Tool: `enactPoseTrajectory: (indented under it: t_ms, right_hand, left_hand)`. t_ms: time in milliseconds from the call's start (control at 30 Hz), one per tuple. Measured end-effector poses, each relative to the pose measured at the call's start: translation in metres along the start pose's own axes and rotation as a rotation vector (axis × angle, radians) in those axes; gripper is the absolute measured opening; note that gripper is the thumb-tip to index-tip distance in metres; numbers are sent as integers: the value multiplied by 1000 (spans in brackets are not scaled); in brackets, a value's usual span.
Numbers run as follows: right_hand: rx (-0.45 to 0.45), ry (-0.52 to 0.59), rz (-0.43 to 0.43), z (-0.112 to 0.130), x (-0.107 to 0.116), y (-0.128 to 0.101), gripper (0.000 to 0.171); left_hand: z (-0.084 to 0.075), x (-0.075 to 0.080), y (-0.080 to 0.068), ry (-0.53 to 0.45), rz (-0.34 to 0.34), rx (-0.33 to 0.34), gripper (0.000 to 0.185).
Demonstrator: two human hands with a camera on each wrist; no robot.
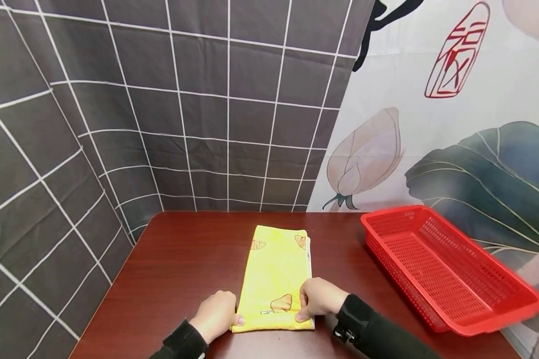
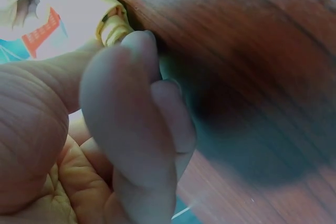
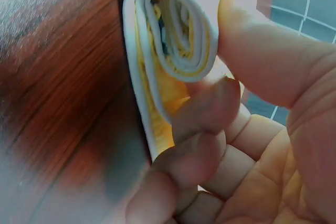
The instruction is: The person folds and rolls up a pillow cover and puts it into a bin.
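Observation:
A yellow cloth [image 1: 276, 271] with a printed carrot-like pattern lies as a long strip on the table, its near end rolled up. At the near left corner my left hand [image 1: 217, 311] pinches the roll, thumb on top. My right hand [image 1: 321, 297] grips the roll's other end, thumb on top and fingers curled at its side. The right wrist view shows the coiled layers of the rolled end [image 3: 197, 59], white outside and yellow within. In the left wrist view, the fingers [image 2: 128, 129] hide most of the roll's left end.
A red perforated plastic basket [image 1: 435, 269] stands at the right of the dark reddish wooden table [image 1: 170, 269]. Behind the table hang a grey grid-patterned curtain [image 1: 202, 114] and a white sheet with a flower print [image 1: 368, 159].

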State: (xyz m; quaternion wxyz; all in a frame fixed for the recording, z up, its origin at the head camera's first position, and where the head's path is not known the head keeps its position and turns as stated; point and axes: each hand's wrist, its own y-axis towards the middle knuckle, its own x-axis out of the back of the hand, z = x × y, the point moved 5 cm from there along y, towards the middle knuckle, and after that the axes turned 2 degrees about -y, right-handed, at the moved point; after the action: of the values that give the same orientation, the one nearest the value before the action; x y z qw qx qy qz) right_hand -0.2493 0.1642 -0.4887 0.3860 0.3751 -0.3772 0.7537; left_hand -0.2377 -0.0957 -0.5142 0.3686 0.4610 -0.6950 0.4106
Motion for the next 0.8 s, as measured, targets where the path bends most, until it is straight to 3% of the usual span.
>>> enactPoseTrajectory:
  t_ms: [433, 633, 800]
  right_hand:
    - [217, -129, -180, 23, -11, -13, 34]
    - [330, -361, -305, 28, -21, -26, 30]
    - [411, -471, -296, 32, -26, -37, 25]
  left_hand:
    - [1, 1, 0, 7, -14, 5, 33]
    - [-4, 1, -5, -1, 10, 45, 32]
    - [-4, 1, -4, 12, 4, 41, 32]
